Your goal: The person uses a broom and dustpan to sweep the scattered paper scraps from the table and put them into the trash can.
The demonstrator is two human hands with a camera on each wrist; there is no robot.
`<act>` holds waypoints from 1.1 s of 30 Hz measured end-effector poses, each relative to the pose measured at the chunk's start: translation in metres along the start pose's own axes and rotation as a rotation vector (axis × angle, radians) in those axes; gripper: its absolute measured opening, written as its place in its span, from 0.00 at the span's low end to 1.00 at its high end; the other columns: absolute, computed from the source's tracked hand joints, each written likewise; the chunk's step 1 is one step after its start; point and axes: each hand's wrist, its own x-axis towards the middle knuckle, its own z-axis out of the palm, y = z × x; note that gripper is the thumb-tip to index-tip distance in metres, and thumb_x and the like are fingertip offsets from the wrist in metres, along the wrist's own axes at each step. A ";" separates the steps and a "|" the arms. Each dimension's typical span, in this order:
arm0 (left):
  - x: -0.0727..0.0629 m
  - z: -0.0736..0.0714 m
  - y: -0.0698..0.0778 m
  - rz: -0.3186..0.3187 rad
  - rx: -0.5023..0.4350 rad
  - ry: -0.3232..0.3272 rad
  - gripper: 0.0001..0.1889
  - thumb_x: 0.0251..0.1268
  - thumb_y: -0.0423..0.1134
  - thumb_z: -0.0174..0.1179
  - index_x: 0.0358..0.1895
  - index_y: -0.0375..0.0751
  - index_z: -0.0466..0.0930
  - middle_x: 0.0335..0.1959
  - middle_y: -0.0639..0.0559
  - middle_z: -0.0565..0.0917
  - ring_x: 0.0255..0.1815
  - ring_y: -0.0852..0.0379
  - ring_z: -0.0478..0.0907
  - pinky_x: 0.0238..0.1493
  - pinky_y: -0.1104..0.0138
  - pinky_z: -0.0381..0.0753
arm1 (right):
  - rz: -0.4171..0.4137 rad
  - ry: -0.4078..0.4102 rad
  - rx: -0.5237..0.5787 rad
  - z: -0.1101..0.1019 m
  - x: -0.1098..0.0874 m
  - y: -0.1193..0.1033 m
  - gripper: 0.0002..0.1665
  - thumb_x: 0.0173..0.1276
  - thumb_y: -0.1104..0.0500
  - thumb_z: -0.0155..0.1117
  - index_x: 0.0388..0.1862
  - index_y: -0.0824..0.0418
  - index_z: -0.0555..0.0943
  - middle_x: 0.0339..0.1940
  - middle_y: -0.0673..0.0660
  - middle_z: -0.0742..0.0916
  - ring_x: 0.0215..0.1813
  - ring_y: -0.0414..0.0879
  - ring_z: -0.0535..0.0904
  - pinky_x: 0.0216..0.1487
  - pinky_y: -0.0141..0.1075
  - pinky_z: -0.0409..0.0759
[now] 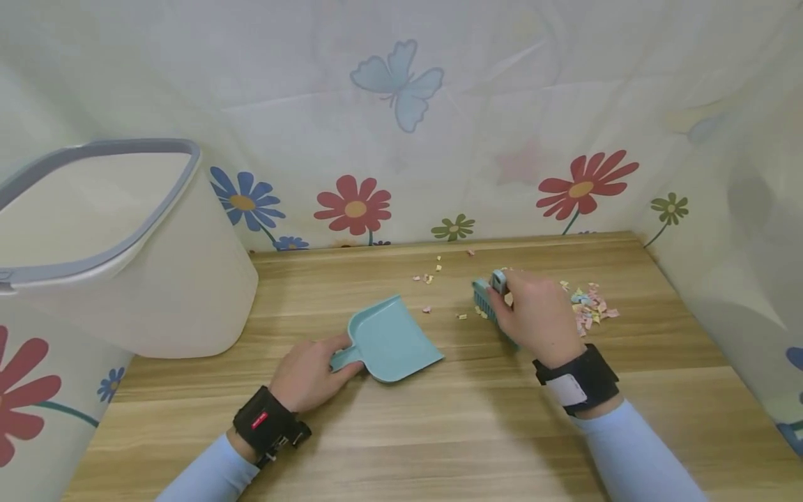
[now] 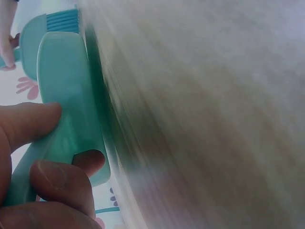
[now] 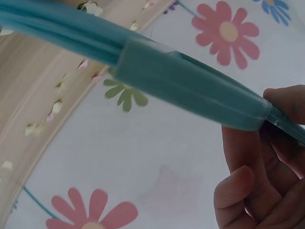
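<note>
My left hand (image 1: 310,373) grips the short handle of a light teal dustpan (image 1: 392,341), whose wide lip points right along the wooden tabletop. To the right of it, my right hand (image 1: 539,314) holds a matching teal hand brush (image 1: 483,296) by its handle, bristles facing down and left. Small pastel paper scraps (image 1: 592,307) lie in a loose pile just beyond the right hand, and a few stray scraps (image 1: 428,279) are scattered between brush and dustpan. In the right wrist view the brush (image 3: 190,90) slants across the frame, with fingers round its handle end.
A tall white bin (image 1: 182,279) with a grey rim stands at the left of the wooden table (image 1: 401,446). Behind the table's back edge hangs a white curtain (image 1: 282,125) printed with flowers and a butterfly; it continues along the right side.
</note>
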 end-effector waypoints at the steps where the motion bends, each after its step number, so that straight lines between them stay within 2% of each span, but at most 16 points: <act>1: 0.000 0.001 0.000 -0.004 -0.004 -0.003 0.17 0.67 0.58 0.69 0.50 0.54 0.87 0.19 0.63 0.72 0.17 0.67 0.63 0.20 0.70 0.56 | -0.007 -0.004 0.008 0.000 0.000 -0.003 0.14 0.64 0.62 0.75 0.25 0.63 0.78 0.17 0.56 0.82 0.16 0.42 0.72 0.19 0.32 0.64; 4: -0.001 0.001 0.000 -0.016 -0.008 -0.005 0.16 0.66 0.58 0.69 0.49 0.55 0.86 0.19 0.63 0.73 0.17 0.67 0.63 0.20 0.70 0.55 | -0.033 0.013 0.074 -0.001 0.001 -0.007 0.10 0.64 0.61 0.76 0.30 0.64 0.83 0.19 0.56 0.85 0.17 0.42 0.76 0.19 0.32 0.69; 6: -0.002 0.002 -0.001 -0.022 -0.005 -0.009 0.15 0.66 0.58 0.69 0.48 0.55 0.86 0.18 0.63 0.72 0.17 0.67 0.63 0.20 0.70 0.55 | -0.041 0.037 0.174 -0.002 0.002 -0.007 0.07 0.63 0.62 0.78 0.36 0.63 0.87 0.23 0.56 0.88 0.21 0.42 0.80 0.21 0.30 0.71; 10: -0.003 0.001 -0.001 -0.019 -0.003 -0.015 0.13 0.66 0.58 0.69 0.42 0.56 0.84 0.18 0.63 0.69 0.18 0.67 0.63 0.20 0.70 0.55 | -0.087 0.089 0.390 -0.003 0.004 -0.003 0.15 0.58 0.67 0.81 0.44 0.58 0.91 0.35 0.52 0.93 0.31 0.43 0.88 0.31 0.23 0.77; 13: -0.003 0.001 0.000 -0.012 -0.009 -0.016 0.12 0.66 0.58 0.69 0.39 0.56 0.83 0.18 0.64 0.68 0.18 0.67 0.63 0.21 0.70 0.55 | -0.162 0.109 0.465 0.004 0.004 0.001 0.21 0.52 0.70 0.83 0.45 0.56 0.92 0.38 0.51 0.93 0.38 0.45 0.90 0.42 0.22 0.79; 18: -0.002 0.000 0.001 -0.012 -0.017 -0.029 0.12 0.67 0.59 0.68 0.40 0.57 0.84 0.17 0.64 0.66 0.18 0.67 0.62 0.21 0.70 0.55 | -0.314 0.106 0.460 0.025 0.000 0.004 0.27 0.44 0.74 0.84 0.45 0.55 0.92 0.40 0.52 0.93 0.39 0.48 0.89 0.42 0.35 0.81; 22: -0.002 -0.002 0.002 -0.003 -0.021 -0.031 0.13 0.67 0.58 0.68 0.41 0.56 0.84 0.17 0.64 0.66 0.17 0.67 0.63 0.20 0.70 0.55 | -0.397 0.042 0.437 0.035 -0.001 0.004 0.25 0.46 0.72 0.85 0.44 0.55 0.92 0.38 0.51 0.93 0.37 0.46 0.86 0.37 0.40 0.81; 25: -0.002 -0.003 0.001 0.002 -0.027 -0.027 0.12 0.67 0.57 0.69 0.41 0.56 0.84 0.16 0.64 0.66 0.17 0.67 0.63 0.20 0.70 0.56 | -0.423 -0.036 0.408 0.035 0.000 0.005 0.22 0.48 0.70 0.85 0.43 0.56 0.92 0.36 0.50 0.92 0.36 0.44 0.86 0.39 0.41 0.83; 29: -0.001 -0.003 0.000 -0.004 -0.025 -0.027 0.12 0.67 0.58 0.68 0.39 0.57 0.83 0.16 0.64 0.65 0.17 0.68 0.62 0.20 0.70 0.55 | -0.419 -0.148 0.360 0.024 0.000 0.005 0.24 0.46 0.76 0.82 0.44 0.58 0.92 0.39 0.51 0.92 0.41 0.45 0.87 0.46 0.47 0.87; 31: -0.001 -0.002 0.000 -0.004 -0.025 -0.025 0.12 0.67 0.58 0.68 0.38 0.57 0.83 0.17 0.64 0.65 0.18 0.68 0.62 0.21 0.70 0.56 | -0.394 -0.185 0.339 0.017 0.000 0.005 0.26 0.46 0.77 0.81 0.44 0.57 0.92 0.40 0.50 0.92 0.43 0.45 0.88 0.47 0.46 0.87; 33: -0.001 -0.002 0.000 0.000 -0.026 -0.022 0.12 0.67 0.59 0.68 0.37 0.57 0.82 0.17 0.64 0.64 0.18 0.68 0.62 0.21 0.70 0.56 | -0.364 -0.192 0.331 0.010 0.001 0.006 0.25 0.48 0.75 0.81 0.45 0.56 0.91 0.41 0.49 0.92 0.43 0.45 0.88 0.42 0.42 0.86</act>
